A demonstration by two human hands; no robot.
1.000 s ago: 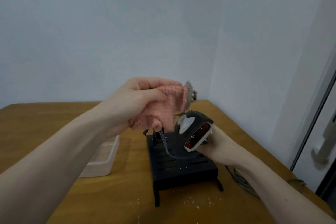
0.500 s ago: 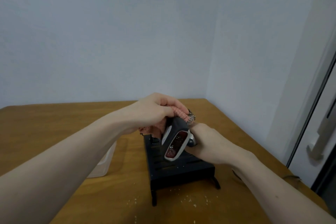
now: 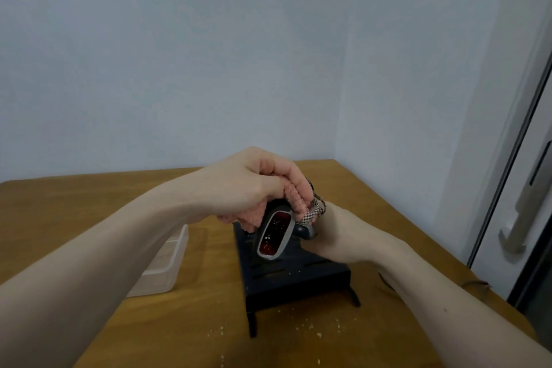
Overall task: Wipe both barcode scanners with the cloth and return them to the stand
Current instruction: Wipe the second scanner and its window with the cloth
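Pale walls meet in a corner behind a wooden tabletop strewn with small crumbs along its near edge. Left hand: fingers curled over a bunched pink cloth, pressing it onto the top of the barcode scanner. The cloth lies under the fingers and spills out below the palm on the side toward the thumb; a checked edge of it shows just past the fingertips. The scanner sits directly beneath these fingers, its dark red window facing the camera and tilted down, above the black slotted stand and apart from it. Right hand: it holds the scanner by its handle from the side away from the left fingers; its own fingers are hidden behind the scanner and the cloth, so how they wrap the handle cannot be told exactly. A clear plastic container rests on the tabletop beneath the left forearm. A door frame with a metal handle stands beyond the right arm.
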